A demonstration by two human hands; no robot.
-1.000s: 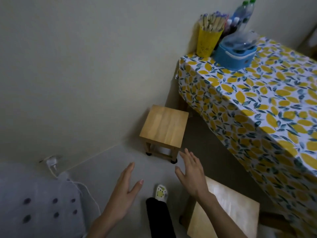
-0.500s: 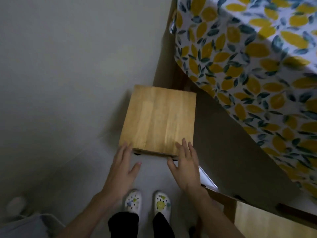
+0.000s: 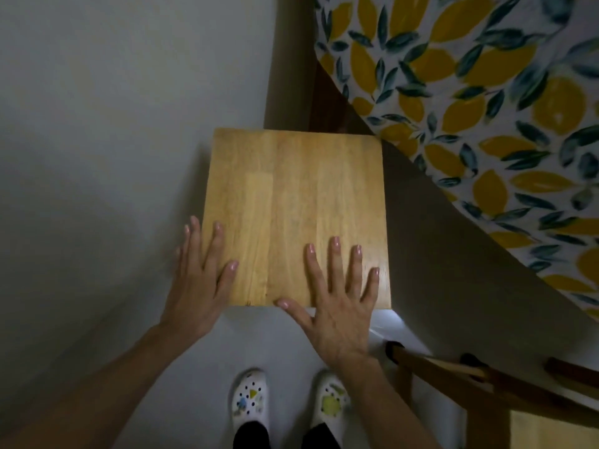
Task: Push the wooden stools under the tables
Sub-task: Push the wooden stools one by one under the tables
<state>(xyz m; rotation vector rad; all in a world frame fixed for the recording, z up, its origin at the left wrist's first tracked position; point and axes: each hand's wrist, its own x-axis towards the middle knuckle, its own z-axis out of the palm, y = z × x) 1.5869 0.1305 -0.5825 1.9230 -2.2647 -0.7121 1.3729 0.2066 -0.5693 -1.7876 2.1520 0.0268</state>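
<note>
A square light-wood stool stands on the floor right below me, its far right corner just at the hanging edge of the lemon-print tablecloth on the table. My left hand lies flat over the seat's near left corner, fingers spread, some of them past the left edge. My right hand rests flat on the near right part of the seat, fingers apart. A second wooden stool shows at the bottom right, only its seat corner and rails visible.
A pale wall runs along the left, close to the stool. My feet in white clogs stand just behind the stool on the grey floor. A dark wooden table leg shows under the cloth.
I have leaned in closer over the stool. Both hands have moved forward from its near edge onto the seat top and now lie flat on it.
</note>
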